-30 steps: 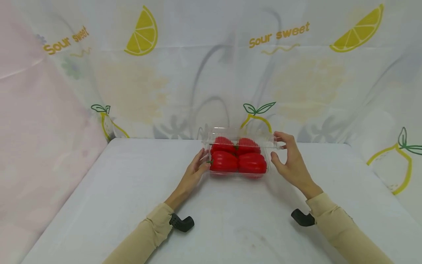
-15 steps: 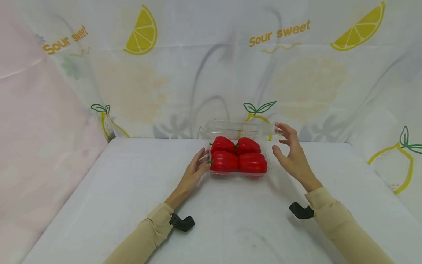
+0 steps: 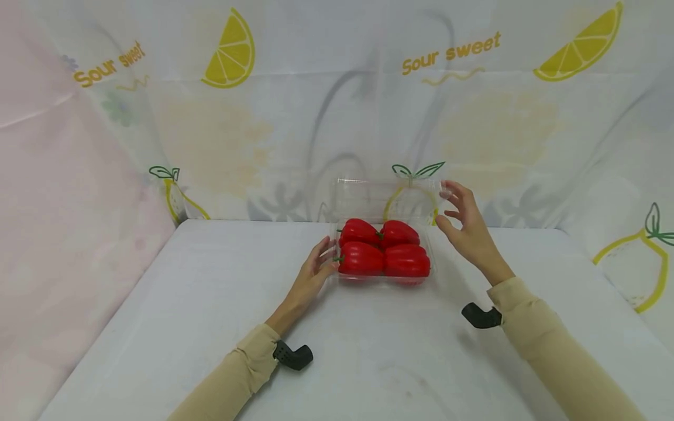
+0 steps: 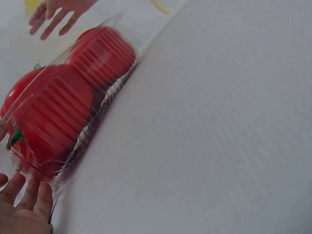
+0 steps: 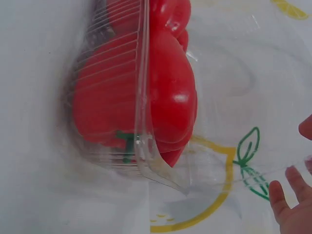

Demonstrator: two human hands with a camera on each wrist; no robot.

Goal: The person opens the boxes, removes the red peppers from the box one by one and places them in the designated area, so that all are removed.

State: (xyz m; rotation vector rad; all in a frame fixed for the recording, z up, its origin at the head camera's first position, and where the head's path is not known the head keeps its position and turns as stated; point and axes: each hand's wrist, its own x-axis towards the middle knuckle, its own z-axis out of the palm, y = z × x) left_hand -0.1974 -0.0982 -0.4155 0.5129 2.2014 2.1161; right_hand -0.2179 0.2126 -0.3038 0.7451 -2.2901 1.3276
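A clear plastic clamshell box [image 3: 379, 280] sits on the table with several red bell peppers [image 3: 360, 259] inside. Its hinged lid [image 3: 363, 199] stands raised at the back. The left hand [image 3: 308, 278] rests at the box's left side, fingers extended along the wall and thumb by the front corner. In the left wrist view its fingertips [image 4: 44, 192] touch the ribbed end. Up at the right end of the lid is the right hand [image 3: 468, 234], its thumb apart from lightly bent fingers. The right wrist view shows those fingertips [image 5: 277, 190] against the transparent lid edge.
A white cloth covers the table [image 3: 237, 263]. Behind it hangs a pale curtain [image 3: 295, 117] printed with lemons and lettering, and a pinkish one [image 3: 63, 234] is on the left. Each wrist carries a black camera mount [image 3: 292, 355].
The right hand has moved up and back, and the lid has swung from low over the rear peppers to nearly upright. The left hand has stayed at the box's side.
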